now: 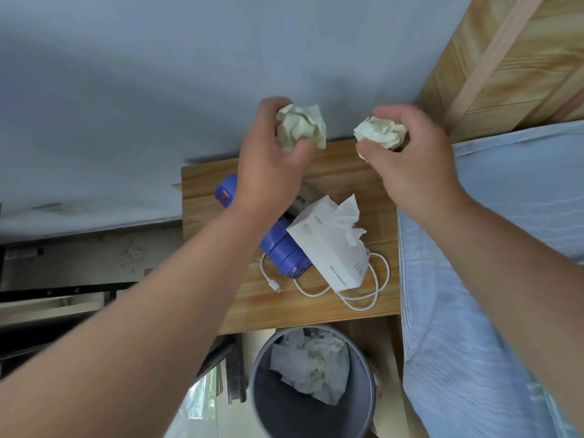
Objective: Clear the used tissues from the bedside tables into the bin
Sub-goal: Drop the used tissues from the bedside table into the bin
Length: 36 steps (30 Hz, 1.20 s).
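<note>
1. The left hand (268, 156), just left of the frame's centre, curls its fingers and thumb round a first crumpled tissue (301, 128), which bulges out above the knuckles.
2. The right hand (410, 162), just right of centre, grips a second crumpled tissue (380, 132) between curled fingers and thumb. The two hands are near each other but apart.
3. Both tissues are held in the air over the far edge of the wooden bedside table (205, 184), in front of a pale blue wall (158, 74).
4. On the table, below the hands, lies a white tissue pack (331, 248) with a sheet sticking out of its top. It rests partly over a blue bottle (281, 248) lying on its side.
5. A white cable (373, 292) loops on the table under and beside the pack, its plug end lying lower left of the bottle.
6. The grey bin (262, 358) stands at the bottom centre of the frame, just below the table's near edge. Several crumpled white tissues (311, 361) already lie inside it.
7. A light blue bed sheet (489, 279) fills the right side, touching the table's right edge, with a wooden headboard (505, 58) at the upper right
</note>
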Each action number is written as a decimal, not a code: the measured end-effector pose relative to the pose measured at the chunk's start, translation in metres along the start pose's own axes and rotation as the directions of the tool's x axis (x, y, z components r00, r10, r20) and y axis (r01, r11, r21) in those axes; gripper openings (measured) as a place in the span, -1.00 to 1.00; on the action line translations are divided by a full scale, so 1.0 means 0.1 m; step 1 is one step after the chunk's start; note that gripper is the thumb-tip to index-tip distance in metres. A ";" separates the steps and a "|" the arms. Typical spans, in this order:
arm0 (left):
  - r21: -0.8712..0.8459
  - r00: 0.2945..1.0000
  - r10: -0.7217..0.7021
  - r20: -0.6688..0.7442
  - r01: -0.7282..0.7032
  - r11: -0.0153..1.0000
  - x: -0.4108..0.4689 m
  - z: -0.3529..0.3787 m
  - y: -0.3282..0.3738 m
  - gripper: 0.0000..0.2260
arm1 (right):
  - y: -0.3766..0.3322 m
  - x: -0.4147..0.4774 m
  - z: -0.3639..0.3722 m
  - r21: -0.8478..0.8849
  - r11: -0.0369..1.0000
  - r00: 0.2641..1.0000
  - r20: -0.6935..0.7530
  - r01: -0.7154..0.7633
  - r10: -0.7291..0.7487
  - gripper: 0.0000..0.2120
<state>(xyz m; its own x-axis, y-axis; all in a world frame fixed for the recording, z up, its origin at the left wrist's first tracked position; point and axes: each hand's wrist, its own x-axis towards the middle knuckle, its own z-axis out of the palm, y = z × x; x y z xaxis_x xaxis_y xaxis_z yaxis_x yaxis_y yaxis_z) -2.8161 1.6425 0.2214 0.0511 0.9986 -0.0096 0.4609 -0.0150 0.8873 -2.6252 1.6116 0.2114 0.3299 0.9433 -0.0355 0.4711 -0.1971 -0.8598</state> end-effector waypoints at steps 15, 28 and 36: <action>-0.340 0.844 -0.534 -0.054 0.487 0.805 -2.74 -0.34 -0.57 -0.72 | 0.01 -2.65 -0.17 0.073 0.997 0.995 0.096 -0.013 0.006 -0.62; -0.151 0.453 -0.885 0.109 0.887 0.435 -3.82 0.09 -2.07 -0.64 | 1.68 -3.85 0.77 -0.219 0.772 0.688 0.357 -0.597 0.632 -0.46; -0.023 0.457 -0.865 0.206 0.886 0.463 -3.95 0.29 -2.39 -0.38 | 2.17 -4.03 0.84 -0.296 0.739 0.613 0.418 -0.605 0.670 -0.41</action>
<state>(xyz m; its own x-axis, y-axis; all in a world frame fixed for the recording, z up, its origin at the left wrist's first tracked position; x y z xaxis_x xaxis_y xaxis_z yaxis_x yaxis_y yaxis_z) -2.9201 1.2498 0.0000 -0.1932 0.4594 -0.8670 0.2382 0.8791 0.4128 -2.7251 1.2113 -0.0036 0.1759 0.5581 -0.8109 0.3904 -0.7957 -0.4630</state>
